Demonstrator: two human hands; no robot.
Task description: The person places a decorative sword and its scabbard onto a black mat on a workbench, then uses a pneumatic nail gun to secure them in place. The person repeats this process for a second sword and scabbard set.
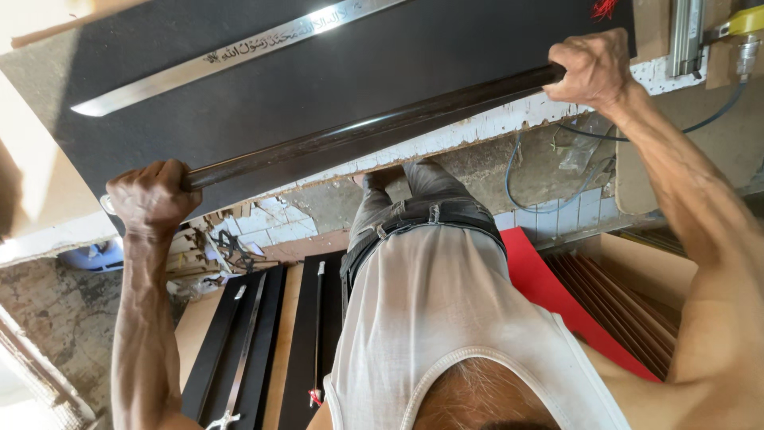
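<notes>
Hands, left hand [151, 199] and right hand [593, 68], clench dark scabbard [374, 126] ends above black board [263, 99].

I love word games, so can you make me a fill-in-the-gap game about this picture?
The left hand and right hand grip the long dark scabbard at its two ___.
The silver blade lies on a board coloured ___.
The person's vest is ___.
Missing: ends, black, white.
</notes>
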